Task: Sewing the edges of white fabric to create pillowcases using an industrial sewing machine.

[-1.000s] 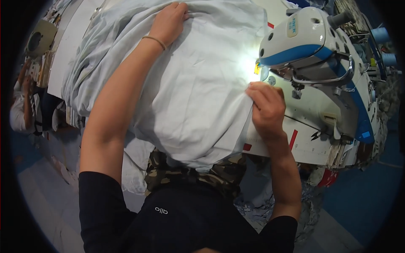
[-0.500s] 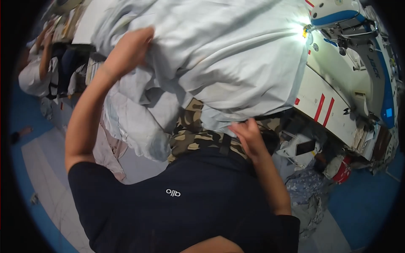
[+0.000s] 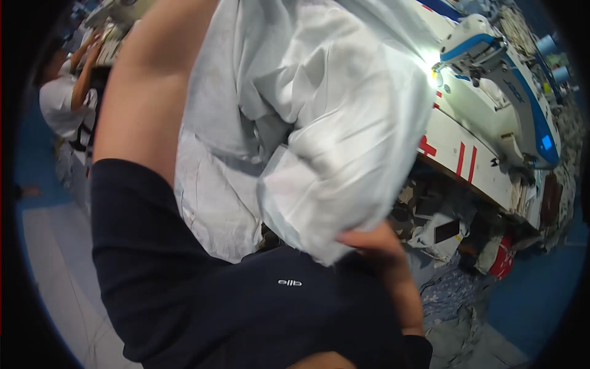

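A large pale grey-white cloth [image 3: 344, 123] hangs in loose folds from the sewing table over my lap, and its lower tip reaches my shirt. My right hand [image 3: 380, 243], blurred by motion, is closed on the cloth's lower right edge, close to my belly. My left arm stretches up past the top of the picture along the cloth's left side, so that hand is out of sight. At the cloth's upper right stands a white and blue sewing machine [image 3: 516, 86] with a bright lamp lit by its needle area.
The white tabletop [image 3: 452, 138] with red stripes runs along the right. Below it lie a dark phone [image 3: 447, 231] on white material, a red item [image 3: 503, 257] and a heap of patterned fabric [image 3: 445, 286]. Another person [image 3: 61, 101] works at the far left.
My left arm has reached forward, taking the hand out of the picture. My right hand has come nearer my body, and the cloth now covers most of my camouflage trousers.
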{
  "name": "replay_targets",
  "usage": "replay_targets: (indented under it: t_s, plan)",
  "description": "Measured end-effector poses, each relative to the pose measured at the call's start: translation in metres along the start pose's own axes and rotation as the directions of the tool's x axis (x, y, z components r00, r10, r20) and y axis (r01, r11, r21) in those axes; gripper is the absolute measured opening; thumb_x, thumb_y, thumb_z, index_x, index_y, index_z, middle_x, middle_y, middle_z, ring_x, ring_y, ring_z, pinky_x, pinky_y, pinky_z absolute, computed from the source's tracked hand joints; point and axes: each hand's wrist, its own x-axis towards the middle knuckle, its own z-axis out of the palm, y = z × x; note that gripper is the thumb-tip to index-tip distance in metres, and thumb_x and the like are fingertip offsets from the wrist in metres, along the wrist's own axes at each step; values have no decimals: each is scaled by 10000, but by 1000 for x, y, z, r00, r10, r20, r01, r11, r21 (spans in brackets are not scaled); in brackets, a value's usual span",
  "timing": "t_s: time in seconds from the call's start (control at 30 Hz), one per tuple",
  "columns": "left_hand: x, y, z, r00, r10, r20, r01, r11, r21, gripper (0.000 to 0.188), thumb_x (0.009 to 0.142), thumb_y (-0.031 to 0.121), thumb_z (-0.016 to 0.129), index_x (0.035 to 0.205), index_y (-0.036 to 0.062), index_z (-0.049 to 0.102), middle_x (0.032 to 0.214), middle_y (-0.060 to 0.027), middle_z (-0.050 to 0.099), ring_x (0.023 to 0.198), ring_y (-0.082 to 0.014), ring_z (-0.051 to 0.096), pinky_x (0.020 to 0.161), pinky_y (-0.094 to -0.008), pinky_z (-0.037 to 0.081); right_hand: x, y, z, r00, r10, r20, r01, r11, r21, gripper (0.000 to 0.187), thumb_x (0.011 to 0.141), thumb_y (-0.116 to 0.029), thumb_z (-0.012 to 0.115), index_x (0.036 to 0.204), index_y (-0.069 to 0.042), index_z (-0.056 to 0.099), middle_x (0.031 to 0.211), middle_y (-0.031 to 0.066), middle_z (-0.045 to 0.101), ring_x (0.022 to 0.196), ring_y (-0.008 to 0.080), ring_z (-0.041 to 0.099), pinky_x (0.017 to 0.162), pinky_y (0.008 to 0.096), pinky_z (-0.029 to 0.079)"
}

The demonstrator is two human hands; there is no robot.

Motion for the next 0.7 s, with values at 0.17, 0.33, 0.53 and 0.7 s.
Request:
replay_targets:
  t_s: [0.17, 0.33, 0.53, 0.7]
  plan:
    - [-61, -3, 150, 961, -224, 164, 240, 967, -81, 837, 928, 662, 614, 1542, 119, 441, 1620, -253, 331, 1413, -437, 452, 1148, -495, 418, -13, 72, -61, 932, -32, -361, 46, 998, 30, 512, 1026, -135, 631, 1494, -33, 448, 1447, 138, 519, 1311, 249, 547, 1015, 393, 536]
    - [-69, -2, 130, 972, -224, 74, 212, 967, 143, 636, 948, 514, 660, 1466, 166, 541, 1586, -182, 390, 1340, -417, 518, 1073, -557, 457, 12, 49, -117, 756, -329, -566, 299, 943, -149, 489, 1069, -216, 575, 1499, -32, 432, 1459, 115, 519, 1341, 239, 511, 1139, 389, 419]
    - [-115, 98, 48, 981, 179, 72, -128, 884, -449, 493, 990, 377, 671, 1386, 92, 601, 1349, -227, 589, 1235, -384, 579, 968, -440, 510, 66, 19, -75, 888, -116, -444, 118, 993, -23, 516, 973, -179, 709, 1434, -50, 517, 1337, 73, 637, 1218, 170, 601, 994, 341, 478]
    - [-200, 88, 111, 890, 398, -222, -416, 909, -39, 517, 1033, 393, 599, 1470, 124, 540, 1506, -188, 519, 1395, -361, 495, 1131, -418, 421, 42, 31, -26, 983, -64, -170, 114, 947, 299, 532, 954, -4, 635, 1449, 72, 457, 1392, 176, 599, 1295, 304, 591, 1116, 458, 476]
